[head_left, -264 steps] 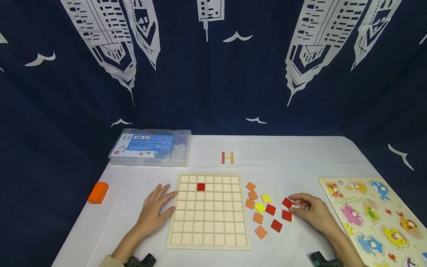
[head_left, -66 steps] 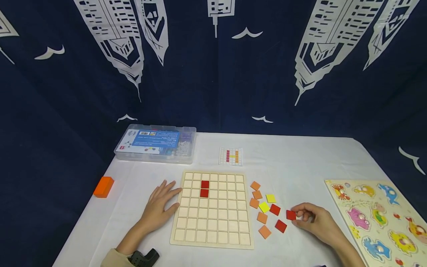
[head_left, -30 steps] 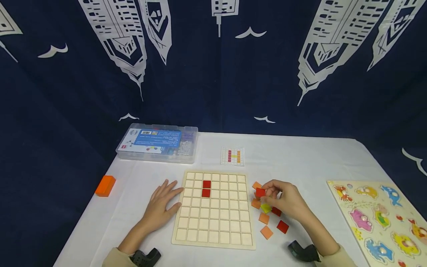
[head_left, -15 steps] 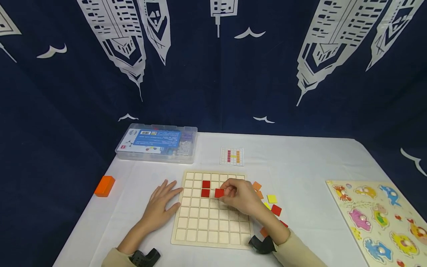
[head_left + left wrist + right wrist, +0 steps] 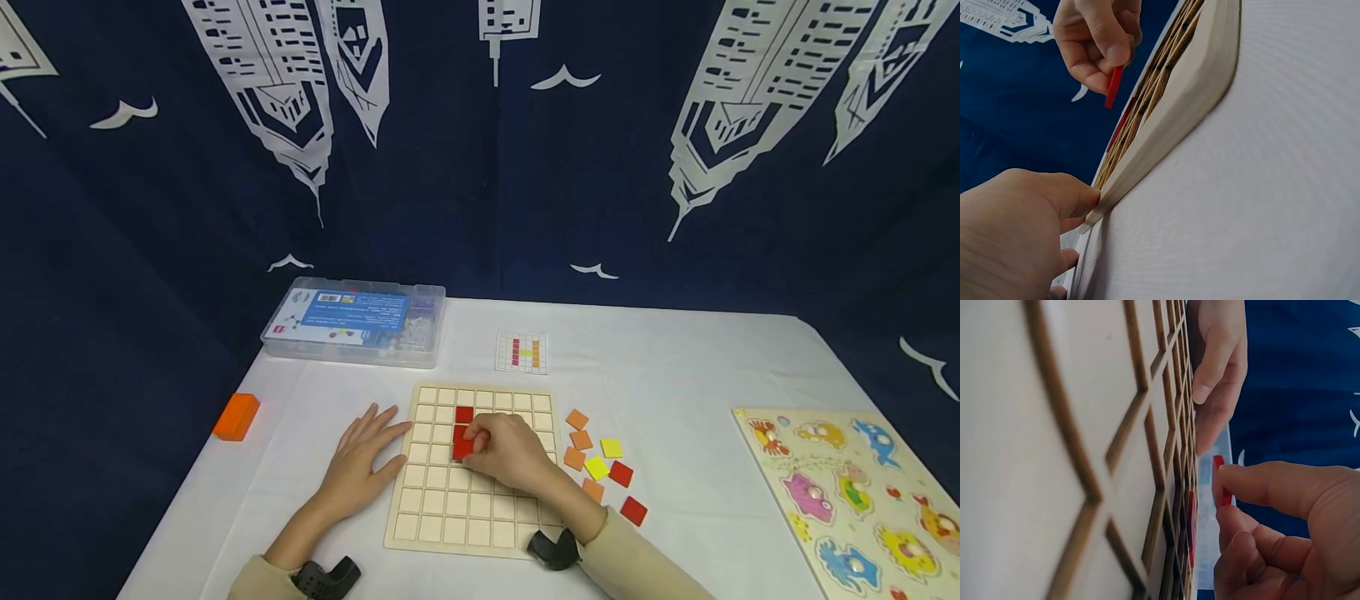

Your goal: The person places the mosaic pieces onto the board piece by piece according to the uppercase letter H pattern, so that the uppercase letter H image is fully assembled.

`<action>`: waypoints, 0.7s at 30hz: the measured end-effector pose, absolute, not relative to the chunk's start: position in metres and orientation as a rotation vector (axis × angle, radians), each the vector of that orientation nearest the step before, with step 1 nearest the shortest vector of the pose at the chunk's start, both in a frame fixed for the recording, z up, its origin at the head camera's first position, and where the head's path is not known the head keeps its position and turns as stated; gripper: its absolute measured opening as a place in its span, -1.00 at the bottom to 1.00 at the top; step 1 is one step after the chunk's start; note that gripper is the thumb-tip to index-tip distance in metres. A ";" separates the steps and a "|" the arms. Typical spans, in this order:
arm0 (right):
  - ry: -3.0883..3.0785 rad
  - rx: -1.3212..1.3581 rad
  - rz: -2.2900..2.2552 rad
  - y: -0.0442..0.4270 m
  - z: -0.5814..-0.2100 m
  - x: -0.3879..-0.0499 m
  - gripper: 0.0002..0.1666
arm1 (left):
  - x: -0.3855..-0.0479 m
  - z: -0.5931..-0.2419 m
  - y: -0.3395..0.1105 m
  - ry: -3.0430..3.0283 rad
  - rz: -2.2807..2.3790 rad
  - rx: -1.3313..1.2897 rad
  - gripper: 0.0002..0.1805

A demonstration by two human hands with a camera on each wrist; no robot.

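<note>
Between thumb and fingers my right hand [image 5: 510,452] pinches a red square tile [image 5: 462,451]; in the right wrist view this tile [image 5: 1219,464] is tilted and just off the board. A pale wooden grid board [image 5: 442,505] lies below. Two red tiles sit in its cells, one above the other: the upper tile [image 5: 464,414] shows whole, the lower tile [image 5: 459,433] is partly hidden by my fingers. My left hand [image 5: 356,467] lies flat with fingers spread at the board's left edge; in the left wrist view its thumb touches the rim [image 5: 1107,199].
Right of the board lie loose red [image 5: 633,511], yellow [image 5: 611,448] and orange [image 5: 577,419] tiles. A pattern card [image 5: 522,352] and clear plastic case [image 5: 348,325] lie behind. An orange block [image 5: 237,417] stands left, an animal puzzle board [image 5: 847,500] right.
A second red tile came onto the board below the first. My right hand then picked up another red tile at the right and carried it left over the board. My left hand stayed put.
</note>
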State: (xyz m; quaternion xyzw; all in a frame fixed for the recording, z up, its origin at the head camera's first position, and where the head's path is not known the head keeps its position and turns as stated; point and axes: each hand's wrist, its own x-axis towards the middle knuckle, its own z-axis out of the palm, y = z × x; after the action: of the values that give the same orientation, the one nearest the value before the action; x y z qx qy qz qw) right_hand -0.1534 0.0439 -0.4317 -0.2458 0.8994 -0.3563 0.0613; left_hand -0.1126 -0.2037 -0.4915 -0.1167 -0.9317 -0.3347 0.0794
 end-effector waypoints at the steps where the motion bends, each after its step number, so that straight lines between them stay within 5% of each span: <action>1: 2.718 -0.739 -1.070 0.044 -0.432 -0.154 -0.78 | -0.112 -0.491 -0.204 -2.789 -1.001 -0.350 -0.51; 21: 2.686 -0.765 -1.017 0.040 -0.436 -0.156 -0.79 | -0.111 -0.490 -0.202 -2.763 -0.973 -0.370 -0.50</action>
State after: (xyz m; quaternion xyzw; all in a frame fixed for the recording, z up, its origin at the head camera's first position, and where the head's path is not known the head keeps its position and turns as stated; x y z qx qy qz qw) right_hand -0.1559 0.0401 -0.4362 -0.2566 0.9005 -0.3408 0.0845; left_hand -0.1113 -0.2018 -0.4900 -0.1247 -0.9316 -0.3280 0.0945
